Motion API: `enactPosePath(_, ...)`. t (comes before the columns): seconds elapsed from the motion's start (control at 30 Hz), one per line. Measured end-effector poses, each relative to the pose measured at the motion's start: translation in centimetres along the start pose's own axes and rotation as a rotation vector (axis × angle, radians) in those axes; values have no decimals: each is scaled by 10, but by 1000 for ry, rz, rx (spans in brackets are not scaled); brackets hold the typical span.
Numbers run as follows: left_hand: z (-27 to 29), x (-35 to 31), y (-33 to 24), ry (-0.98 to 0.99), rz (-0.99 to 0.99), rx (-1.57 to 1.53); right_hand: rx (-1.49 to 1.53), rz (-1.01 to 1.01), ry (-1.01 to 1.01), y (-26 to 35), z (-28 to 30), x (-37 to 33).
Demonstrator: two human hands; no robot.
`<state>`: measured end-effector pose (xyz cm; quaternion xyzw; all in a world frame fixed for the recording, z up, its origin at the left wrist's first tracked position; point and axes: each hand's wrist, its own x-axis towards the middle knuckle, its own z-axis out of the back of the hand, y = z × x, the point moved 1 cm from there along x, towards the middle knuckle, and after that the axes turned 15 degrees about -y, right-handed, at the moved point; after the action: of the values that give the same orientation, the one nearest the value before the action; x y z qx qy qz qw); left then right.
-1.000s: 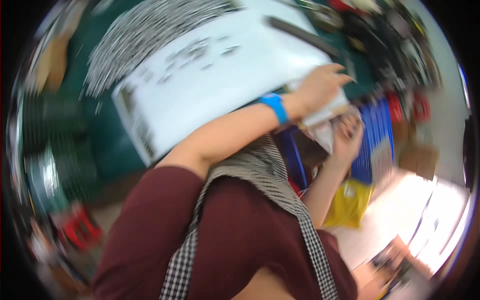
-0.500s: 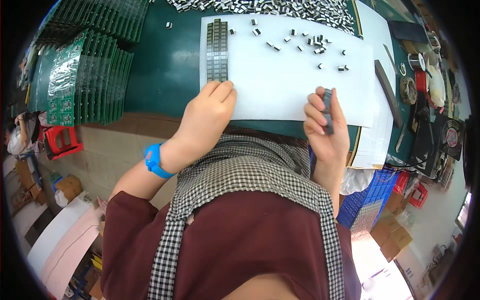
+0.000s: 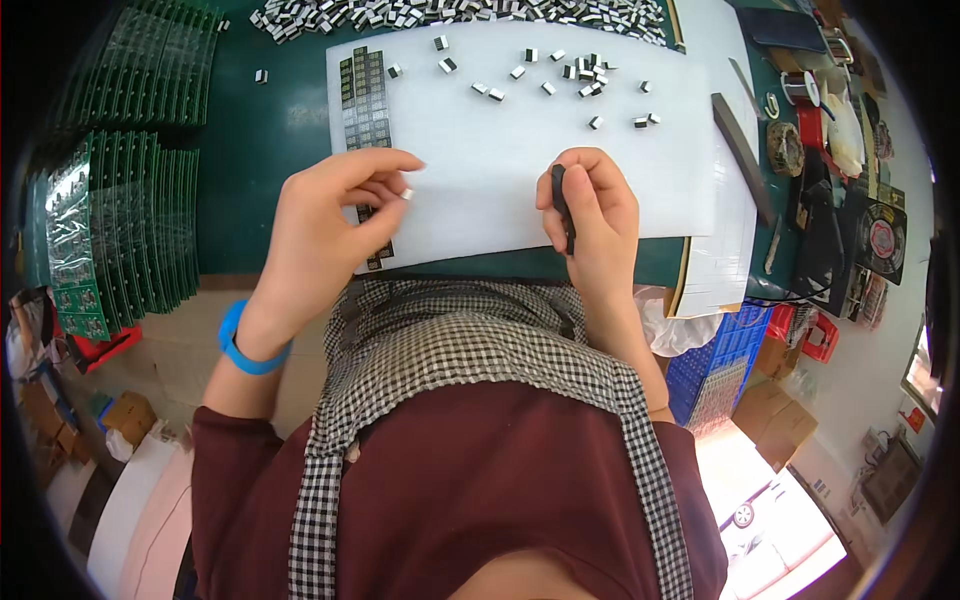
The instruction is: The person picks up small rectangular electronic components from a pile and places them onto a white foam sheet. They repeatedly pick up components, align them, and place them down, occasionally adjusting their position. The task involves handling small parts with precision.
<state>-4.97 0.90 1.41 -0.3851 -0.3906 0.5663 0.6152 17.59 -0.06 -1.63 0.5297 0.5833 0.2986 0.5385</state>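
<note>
My left hand (image 3: 325, 215) is over the left part of a white foam sheet (image 3: 470, 190), its index finger stretched out. A small white-faced block (image 3: 407, 194) shows at the tips of its thumb and bent fingers. Under and beyond this hand, dark display-like blocks (image 3: 365, 100) lie side by side in straight columns; the hand hides part of them. To the right, my right hand (image 3: 600, 210) is closed round a dark narrow bar (image 3: 562, 205), held above the sheet. Several loose black-and-white blocks (image 3: 590, 75) lie scattered on the sheet's far half.
A heap of black-and-white blocks (image 3: 450, 12) lines the table's far edge. Green circuit boards (image 3: 120, 230) stand in stacks at left. On the right are a dark flat bar (image 3: 742, 155), a wire spool (image 3: 799, 88) and a tape roll (image 3: 785, 148).
My left hand has come off the columns' near end and opened its index finger, with a small block at its fingertips. My right hand has turned the dark bar. The whole view has shifted.
</note>
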Motion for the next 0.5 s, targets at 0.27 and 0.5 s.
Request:
enactPosePath(0.27, -38, -4, 18, 184, 757, -928, -682, 892, 159, 2, -2, -8)
enactPosePath(0.5, -41, 0, 12, 211, 710, -834, -771, 1038, 183, -1, -4, -6)
